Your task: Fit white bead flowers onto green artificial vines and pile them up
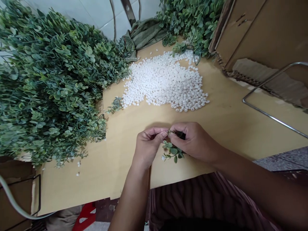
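Observation:
Close to the front edge of the table, my left hand (149,144) and my right hand (192,139) meet with their fingertips nearly touching. Both pinch the thin stem of a small artificial leaf sprig (173,150), whose green leaves hang below the fingers. A whitish bit shows at the lower left tip of the sprig. Whatever lies right between the fingertips is too small to make out. Beyond my hands spreads a pile of small white beads or caps (166,81).
A large heap of artificial greenery (53,86) fills the left side. More greenery (192,25) stands at the back right, beside a cardboard box (264,35). A bent metal rod (274,118) crosses the right side. A dark green cloth (148,33) lies at the back.

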A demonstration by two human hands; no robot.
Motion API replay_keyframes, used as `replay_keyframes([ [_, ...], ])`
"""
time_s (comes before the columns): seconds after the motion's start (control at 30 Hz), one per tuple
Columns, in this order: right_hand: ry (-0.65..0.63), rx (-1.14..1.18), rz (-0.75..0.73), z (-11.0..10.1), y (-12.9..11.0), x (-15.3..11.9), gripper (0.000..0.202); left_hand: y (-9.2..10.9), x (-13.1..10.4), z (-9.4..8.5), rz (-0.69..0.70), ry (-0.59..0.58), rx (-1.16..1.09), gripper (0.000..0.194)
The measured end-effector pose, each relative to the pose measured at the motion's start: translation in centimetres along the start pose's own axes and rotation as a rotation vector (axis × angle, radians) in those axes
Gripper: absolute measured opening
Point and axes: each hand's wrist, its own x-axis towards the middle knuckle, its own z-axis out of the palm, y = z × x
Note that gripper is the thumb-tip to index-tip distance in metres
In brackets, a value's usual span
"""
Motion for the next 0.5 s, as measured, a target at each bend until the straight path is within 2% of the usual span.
replay_keyframes([
  [0.3,0.043,0.044,-0.107,0.1,0.1,0.2,0.018,-1.1,-0.1,0.4,0.12,0.099,-0.089,0.009],
  [0.5,0.061,0.055,-0.12,0.1,0.2,0.1,0.02,-1.2,-0.1,0.6,0.111,0.091,-0.086,0.009],
])
